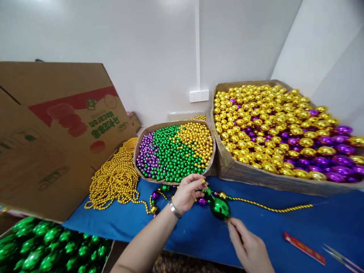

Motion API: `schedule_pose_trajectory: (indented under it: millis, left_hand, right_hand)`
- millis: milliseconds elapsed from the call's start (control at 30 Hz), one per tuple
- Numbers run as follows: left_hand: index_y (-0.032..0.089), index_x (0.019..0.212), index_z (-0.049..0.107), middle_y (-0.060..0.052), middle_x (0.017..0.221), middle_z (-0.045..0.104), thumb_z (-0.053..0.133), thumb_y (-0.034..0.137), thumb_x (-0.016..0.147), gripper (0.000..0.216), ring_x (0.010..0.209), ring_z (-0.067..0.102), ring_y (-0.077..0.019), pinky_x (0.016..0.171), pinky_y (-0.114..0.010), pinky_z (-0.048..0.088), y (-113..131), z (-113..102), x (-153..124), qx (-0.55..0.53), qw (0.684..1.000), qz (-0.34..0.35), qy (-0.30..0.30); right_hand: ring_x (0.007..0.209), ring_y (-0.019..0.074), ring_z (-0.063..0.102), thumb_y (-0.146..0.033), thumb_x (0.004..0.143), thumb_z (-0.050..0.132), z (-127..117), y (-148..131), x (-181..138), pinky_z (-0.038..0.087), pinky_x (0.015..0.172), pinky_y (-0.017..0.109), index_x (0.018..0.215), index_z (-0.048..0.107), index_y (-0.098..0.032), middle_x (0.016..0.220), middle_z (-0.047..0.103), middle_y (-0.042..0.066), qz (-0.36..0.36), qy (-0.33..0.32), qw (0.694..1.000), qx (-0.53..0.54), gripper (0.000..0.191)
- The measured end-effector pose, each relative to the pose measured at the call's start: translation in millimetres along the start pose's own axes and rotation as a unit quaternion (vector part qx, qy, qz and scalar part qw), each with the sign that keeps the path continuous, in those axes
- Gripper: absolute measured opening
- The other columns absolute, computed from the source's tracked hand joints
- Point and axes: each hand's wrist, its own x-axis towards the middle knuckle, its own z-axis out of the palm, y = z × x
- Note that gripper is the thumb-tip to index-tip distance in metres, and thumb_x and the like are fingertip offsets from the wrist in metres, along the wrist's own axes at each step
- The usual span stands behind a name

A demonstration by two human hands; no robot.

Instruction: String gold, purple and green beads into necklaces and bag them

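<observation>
Green ball (219, 208): 5 o'clock from the view's centre, over the blue cloth (264, 223), between both hands
Left hand (187, 194): pinched on a small gold bead (203, 181), 10 o'clock of the ball
Right hand (250, 246): thumb and finger pinch the ball's 5 o'clock end
Thin line (209, 192): best kept taut, with a light pinch sparing the shell
Hard to see: beaded strand (154, 209) behind the left hand; anything inside the right pinch; metal tool (342, 258) at 4 o'clock, cut off
</observation>
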Motion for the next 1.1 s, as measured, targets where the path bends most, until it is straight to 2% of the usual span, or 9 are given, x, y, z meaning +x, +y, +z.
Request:
schedule_pose_trajectory:
  millis: [200, 333, 533, 700, 867, 1100]
  left_hand:
    - [0.014, 0.086, 0.067, -0.004, 0.078, 0.061, 0.077, 0.031, 0.065, 0.029, 0.066, 0.058, -0.0115, 0.054, -0.020, 0.044, -2.1, 3.3, -2.0, 0.080, 0.994, 0.069, -0.005]
    - [0.015, 0.088, 0.067, -0.002, 0.070, 0.059, 0.075, 0.029, 0.068, 0.025, 0.062, 0.052, -0.0094, 0.056, -0.019, 0.041, -6.7, 14.2, -3.3, 0.184, 0.976, 0.109, -0.043]
    - [0.015, 0.087, 0.068, -0.004, 0.075, 0.063, 0.071, 0.034, 0.072, 0.025, 0.066, 0.053, -0.0110, 0.059, -0.020, 0.041, -16.1, 28.7, 0.7, 0.241, 0.963, 0.086, -0.088]
    - [0.014, 0.082, 0.069, -0.006, 0.075, 0.065, 0.064, 0.042, 0.076, 0.029, 0.064, 0.052, -0.0119, 0.058, -0.021, 0.042, -30.1, 28.2, 5.6, 0.279, 0.954, 0.065, -0.090]
    - [0.013, 0.084, 0.069, -0.007, 0.078, 0.064, 0.062, 0.046, 0.077, 0.034, 0.068, 0.053, -0.0134, 0.058, -0.022, 0.043, -46.1, 19.1, 7.1, 0.307, 0.947, 0.059, -0.075]
    - [0.011, 0.082, 0.067, -0.005, 0.072, 0.062, 0.061, 0.048, 0.077, 0.038, 0.058, 0.050, -0.0097, 0.055, -0.021, 0.042, -49.5, 17.8, 6.3, 0.334, 0.937, 0.071, -0.067]
  right_hand:
    - [0.061, 0.0139, 0.068, -0.036, 0.093, 0.036, 1.3, 4.7, -0.2, 0.051, 0.056, 0.018, 0.093, 0.059, -0.022, 0.078, 0.071, 0.005, -0.011, 0.015, 1.000, -0.004, 0.027]
    - [0.060, 0.0130, 0.067, -0.034, 0.094, 0.036, 3.4, 7.2, -1.2, 0.050, 0.056, 0.018, 0.096, 0.057, -0.021, 0.078, 0.071, 0.004, 0.006, 0.016, 1.000, 0.012, 0.025]
    - [0.049, 0.0136, 0.062, -0.039, 0.095, 0.034, 4.5, 19.9, -6.1, 0.046, 0.047, 0.018, 0.090, 0.053, -0.021, 0.057, 0.063, -0.001, 0.085, -0.008, 0.995, 0.050, 0.027]
    - [0.057, 0.0171, 0.067, -0.044, 0.093, 0.033, 5.9, 31.2, -10.9, 0.050, 0.053, 0.022, 0.093, 0.052, -0.021, 0.063, 0.067, 0.002, 0.136, -0.038, 0.986, 0.085, 0.030]
    - [0.061, 0.0174, 0.068, -0.046, 0.092, 0.032, 12.4, 38.8, -15.4, 0.052, 0.061, 0.024, 0.086, 0.051, -0.023, 0.069, 0.069, 0.004, 0.157, -0.068, 0.979, 0.108, 0.031]
    - [0.060, 0.0182, 0.068, -0.047, 0.091, 0.031, 20.5, 47.2, -19.8, 0.052, 0.060, 0.025, 0.085, 0.050, -0.024, 0.070, 0.070, 0.003, 0.173, -0.084, 0.974, 0.120, 0.030]
